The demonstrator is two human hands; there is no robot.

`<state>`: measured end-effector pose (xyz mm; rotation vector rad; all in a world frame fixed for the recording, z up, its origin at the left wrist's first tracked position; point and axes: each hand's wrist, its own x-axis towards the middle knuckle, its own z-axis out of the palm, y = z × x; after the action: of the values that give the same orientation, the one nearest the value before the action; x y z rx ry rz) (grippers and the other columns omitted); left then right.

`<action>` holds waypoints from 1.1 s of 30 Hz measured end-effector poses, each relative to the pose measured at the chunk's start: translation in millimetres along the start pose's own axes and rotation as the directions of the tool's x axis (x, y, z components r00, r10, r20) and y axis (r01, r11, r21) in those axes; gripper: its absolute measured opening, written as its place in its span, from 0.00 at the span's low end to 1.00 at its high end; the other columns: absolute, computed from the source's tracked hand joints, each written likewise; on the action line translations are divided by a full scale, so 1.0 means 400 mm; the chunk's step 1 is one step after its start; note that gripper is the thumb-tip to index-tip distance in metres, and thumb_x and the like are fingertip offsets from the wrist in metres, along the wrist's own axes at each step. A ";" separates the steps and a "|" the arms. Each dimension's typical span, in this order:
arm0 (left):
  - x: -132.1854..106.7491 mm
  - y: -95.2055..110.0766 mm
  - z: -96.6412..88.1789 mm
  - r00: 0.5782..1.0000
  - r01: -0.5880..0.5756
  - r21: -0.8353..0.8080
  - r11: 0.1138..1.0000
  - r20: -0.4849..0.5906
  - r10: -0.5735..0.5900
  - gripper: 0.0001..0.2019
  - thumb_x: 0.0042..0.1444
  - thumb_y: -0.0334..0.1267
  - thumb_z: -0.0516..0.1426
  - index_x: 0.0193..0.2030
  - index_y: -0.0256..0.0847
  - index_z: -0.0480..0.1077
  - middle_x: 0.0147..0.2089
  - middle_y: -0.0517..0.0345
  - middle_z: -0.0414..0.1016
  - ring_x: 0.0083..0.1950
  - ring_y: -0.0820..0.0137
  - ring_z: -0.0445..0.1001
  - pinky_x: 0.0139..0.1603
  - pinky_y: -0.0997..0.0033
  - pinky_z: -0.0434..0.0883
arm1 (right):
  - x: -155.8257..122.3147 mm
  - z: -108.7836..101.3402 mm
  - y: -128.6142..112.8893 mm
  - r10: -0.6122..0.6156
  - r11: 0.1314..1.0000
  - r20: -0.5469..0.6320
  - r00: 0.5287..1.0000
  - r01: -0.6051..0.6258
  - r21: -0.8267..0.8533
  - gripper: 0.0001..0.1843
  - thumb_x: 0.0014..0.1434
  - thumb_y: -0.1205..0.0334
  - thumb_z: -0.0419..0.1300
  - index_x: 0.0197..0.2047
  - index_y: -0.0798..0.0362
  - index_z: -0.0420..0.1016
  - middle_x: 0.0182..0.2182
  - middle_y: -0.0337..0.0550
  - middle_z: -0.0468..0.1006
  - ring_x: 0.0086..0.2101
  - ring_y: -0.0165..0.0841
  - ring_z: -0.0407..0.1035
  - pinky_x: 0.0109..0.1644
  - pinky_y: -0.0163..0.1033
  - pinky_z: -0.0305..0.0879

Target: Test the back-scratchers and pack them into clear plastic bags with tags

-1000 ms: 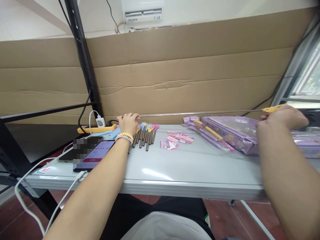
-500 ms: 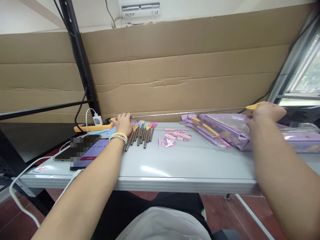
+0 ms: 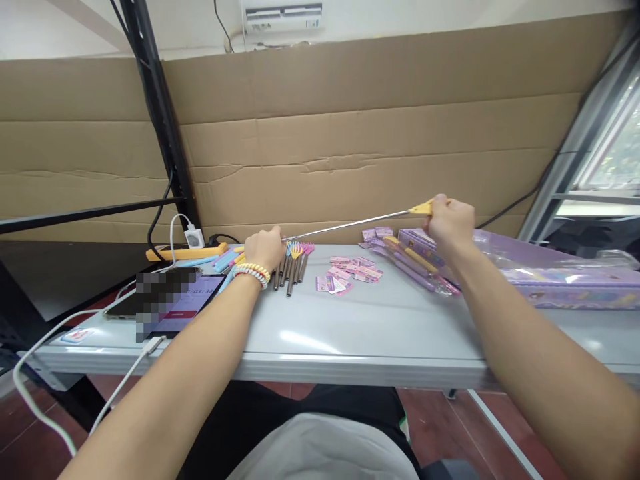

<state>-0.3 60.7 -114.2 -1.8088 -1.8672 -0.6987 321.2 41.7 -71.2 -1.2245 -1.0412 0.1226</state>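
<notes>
A thin telescopic back scratcher [image 3: 353,223] is stretched between my two hands above the back of the table, sloping up to the right. My right hand [image 3: 453,220] is closed round its yellow end, and a bit of yellow shows beside the fist. The other end of the metal rod runs into my closed left hand [image 3: 265,249], which wears coiled bands at the wrist. Just right of that hand lie several back scratchers [image 3: 293,263] with coloured claw heads and dark metal rods, partly covered by it. Behind the wrist are blue and yellow handles [image 3: 231,259].
Pink printed cards [image 3: 350,272] lie mid-table. To the right are bagged back scratchers [image 3: 415,263] and purple packages [image 3: 575,283] in clear plastic. Two screen devices [image 3: 187,303], white cables [image 3: 55,320] and a black post [image 3: 163,113] stand left. A cardboard wall [image 3: 350,147] closes the back.
My right hand has moved left and slightly up with the yellow end. My left hand has shifted a little right. The rod between them is shorter and more tilted.
</notes>
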 end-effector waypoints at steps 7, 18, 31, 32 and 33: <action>-0.022 0.049 -0.044 0.999 -0.028 0.039 0.999 -0.020 0.029 0.12 0.53 0.37 0.50 0.40 0.40 0.73 0.34 0.42 0.77 0.38 0.55 0.76 0.35 0.61 0.67 | -0.104 0.068 -0.035 -0.106 0.984 0.491 0.865 0.019 0.179 0.21 0.60 0.50 0.56 0.22 0.55 0.63 0.12 0.39 0.63 0.13 0.25 0.53 0.16 0.30 0.48; -0.075 0.138 -0.079 0.981 -0.194 0.025 0.981 0.025 0.193 0.10 0.54 0.34 0.50 0.41 0.38 0.70 0.33 0.43 0.76 0.37 0.56 0.76 0.35 0.62 0.65 | -0.218 0.154 -0.007 -0.223 0.974 0.850 0.477 0.131 0.182 0.19 0.60 0.46 0.53 0.30 0.54 0.61 0.20 0.42 0.73 0.15 0.27 0.62 0.17 0.31 0.56; -0.064 0.112 -0.048 0.848 -0.522 -0.254 0.814 -0.051 0.528 0.15 0.61 0.46 0.49 0.46 0.47 0.73 0.42 0.57 0.78 0.44 0.65 0.74 0.38 0.68 0.64 | -0.167 0.126 0.018 -0.203 0.967 0.823 0.531 0.243 0.083 0.21 0.61 0.48 0.54 0.25 0.55 0.65 0.17 0.39 0.69 0.16 0.25 0.60 0.18 0.30 0.53; -0.060 0.108 -0.047 0.848 -0.522 -0.256 0.814 -0.051 0.528 0.15 0.61 0.46 0.49 0.46 0.47 0.73 0.42 0.57 0.78 0.44 0.65 0.74 0.38 0.68 0.64 | -0.162 0.124 0.012 -0.218 0.969 0.817 0.533 0.219 0.115 0.21 0.60 0.48 0.55 0.25 0.56 0.65 0.18 0.39 0.70 0.16 0.25 0.61 0.18 0.30 0.53; -0.055 0.100 -0.047 0.854 -0.513 -0.260 0.818 -0.055 0.518 0.15 0.61 0.46 0.48 0.46 0.47 0.73 0.42 0.58 0.78 0.44 0.66 0.74 0.37 0.68 0.63 | -0.154 0.118 0.004 -0.233 0.971 0.799 0.555 0.183 0.157 0.21 0.59 0.47 0.57 0.25 0.56 0.66 0.18 0.40 0.70 0.16 0.25 0.61 0.18 0.30 0.54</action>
<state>39.9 32.5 -111.5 -2.3631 -1.2264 -0.7476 254.3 39.8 -110.2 -0.9624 -1.9815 0.5761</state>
